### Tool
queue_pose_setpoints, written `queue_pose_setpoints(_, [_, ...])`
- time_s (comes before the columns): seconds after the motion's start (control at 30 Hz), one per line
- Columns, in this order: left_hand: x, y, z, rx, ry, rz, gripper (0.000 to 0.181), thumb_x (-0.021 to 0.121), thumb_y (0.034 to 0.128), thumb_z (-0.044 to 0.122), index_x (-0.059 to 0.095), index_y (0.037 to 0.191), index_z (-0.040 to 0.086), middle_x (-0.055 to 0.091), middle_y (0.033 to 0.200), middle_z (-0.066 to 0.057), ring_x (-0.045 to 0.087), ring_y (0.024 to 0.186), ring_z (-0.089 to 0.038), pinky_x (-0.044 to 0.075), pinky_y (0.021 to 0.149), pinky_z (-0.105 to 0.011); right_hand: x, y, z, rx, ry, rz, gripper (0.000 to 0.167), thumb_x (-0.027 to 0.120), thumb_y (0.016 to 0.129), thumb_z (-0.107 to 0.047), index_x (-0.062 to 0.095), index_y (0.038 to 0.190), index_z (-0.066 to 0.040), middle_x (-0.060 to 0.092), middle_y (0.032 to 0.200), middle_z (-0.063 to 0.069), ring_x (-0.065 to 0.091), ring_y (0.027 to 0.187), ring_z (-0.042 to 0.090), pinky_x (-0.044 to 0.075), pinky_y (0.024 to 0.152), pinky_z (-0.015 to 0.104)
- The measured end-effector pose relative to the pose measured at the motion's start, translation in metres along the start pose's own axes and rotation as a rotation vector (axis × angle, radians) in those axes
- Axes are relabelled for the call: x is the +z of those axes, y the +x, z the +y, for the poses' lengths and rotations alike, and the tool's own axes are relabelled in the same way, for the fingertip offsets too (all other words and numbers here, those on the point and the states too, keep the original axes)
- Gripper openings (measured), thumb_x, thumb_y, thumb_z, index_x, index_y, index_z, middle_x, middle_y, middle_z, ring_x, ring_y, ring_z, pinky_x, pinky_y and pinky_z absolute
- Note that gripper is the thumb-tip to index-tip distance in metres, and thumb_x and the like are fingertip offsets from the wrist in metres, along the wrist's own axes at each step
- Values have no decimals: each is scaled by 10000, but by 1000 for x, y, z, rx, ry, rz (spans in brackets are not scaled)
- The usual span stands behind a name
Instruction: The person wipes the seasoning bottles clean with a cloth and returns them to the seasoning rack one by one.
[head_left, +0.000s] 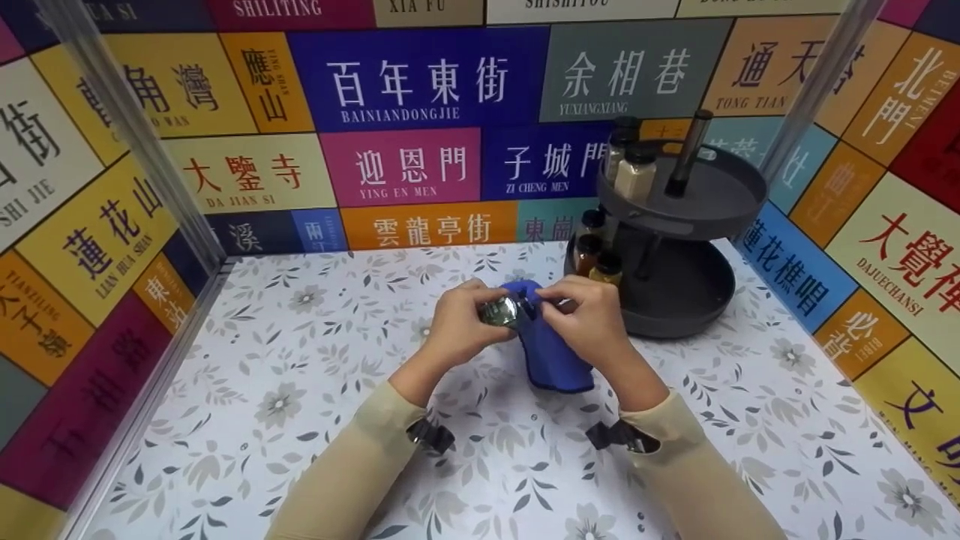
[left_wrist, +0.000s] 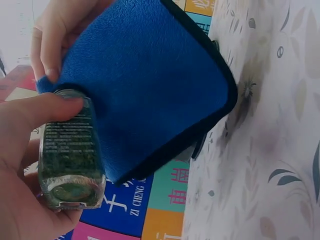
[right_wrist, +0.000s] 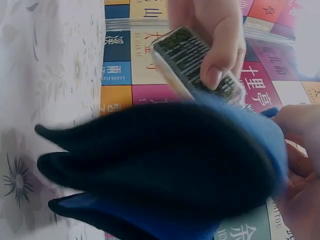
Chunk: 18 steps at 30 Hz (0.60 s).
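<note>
My left hand (head_left: 463,319) grips a small glass spice jar (left_wrist: 70,150) filled with green flakes, its base turned toward me and small white print on its side. A blue cloth (head_left: 553,352) with a dark edge hangs from my right hand (head_left: 589,315), which pinches it at the jar's top end. In the left wrist view the cloth (left_wrist: 150,85) spreads beside the jar, and its edge meets the jar's neck. The cloth hides most of the jar's cap. Both hands are held above the table, close together.
A dark two-tier turntable rack (head_left: 675,322) stands at the back right. On its lower tier are several black-capped spice jars (head_left: 589,255); a pale jar (head_left: 635,174) and another are on the upper tier. A flower-patterned cloth (head_left: 277,405) covers the table, with lettered panels around.
</note>
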<state>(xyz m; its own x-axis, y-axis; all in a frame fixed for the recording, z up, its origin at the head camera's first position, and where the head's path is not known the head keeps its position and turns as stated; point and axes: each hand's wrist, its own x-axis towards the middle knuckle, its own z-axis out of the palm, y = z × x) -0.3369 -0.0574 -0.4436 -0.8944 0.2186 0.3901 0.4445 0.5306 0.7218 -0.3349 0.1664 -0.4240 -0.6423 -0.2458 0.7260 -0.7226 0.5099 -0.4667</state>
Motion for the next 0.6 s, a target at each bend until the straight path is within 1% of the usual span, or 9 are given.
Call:
queue_pose_setpoints(0.07, [-2,-2,2,19,10,-20,566,945,703,185,802,1247,125,722,994,-37,656,908,-179,570,862,-346,3,0,2,-2,-10,21,143,781,880,14,862,963,-69,791,859,84,740,739,171,619,646,281])
queue_pose_setpoints(0.13, [-4,-3,4,35,6,-37,568,938,701,192,803,1249,134,726,993,-29,657,908,-172,570,855,-339,4,0,4,14,-14,34,138,787,881,11,862,961,-73,791,861,81,726,721,164,609,642,287])
queue_pose_setpoints(0.2, [-5,-2,6,45,-21,-40,566,933,699,198,805,1247,143,734,995,-22,661,904,-164,575,843,-334,3,0,5,44,-10,36,132,794,880,3,862,958,-79,791,864,80,703,705,149,587,638,273])
queue_pose_setpoints(0.27, [-6,-2,7,41,-55,-30,556,934,698,207,809,1238,159,739,1001,-16,665,902,-157,580,832,-328,1,1,6,71,2,28,122,800,879,-6,861,950,-83,792,872,83,686,700,138,575,636,273])
queue_pose_setpoints(0.33, [-8,-2,7,26,-104,-13,543,936,701,212,813,1229,172,742,1010,-17,669,904,-155,589,828,-324,0,1,6,87,14,18,110,801,877,-8,857,943,-75,792,880,89,685,701,142,587,638,303])
queue_pose_setpoints(0.47, [-10,-1,6,-29,-193,33,539,936,703,213,815,1226,173,741,1034,-22,681,920,-165,607,819,-324,-2,1,3,93,30,-13,117,790,861,19,850,929,-53,793,886,93,730,719,162,628,637,380])
queue_pose_setpoints(0.53, [-11,-1,5,-54,-219,54,545,936,699,201,814,1229,164,745,1048,-29,684,935,-173,612,824,-327,-4,1,2,87,30,-36,127,784,851,29,851,927,-47,794,881,102,744,723,165,635,636,372])
queue_pose_setpoints(0.6, [-11,-1,5,-67,-224,65,555,939,695,196,812,1234,155,747,1056,-38,684,949,-179,613,830,-330,-6,1,0,72,18,-56,136,783,842,30,855,924,-51,795,868,102,742,719,154,627,636,332])
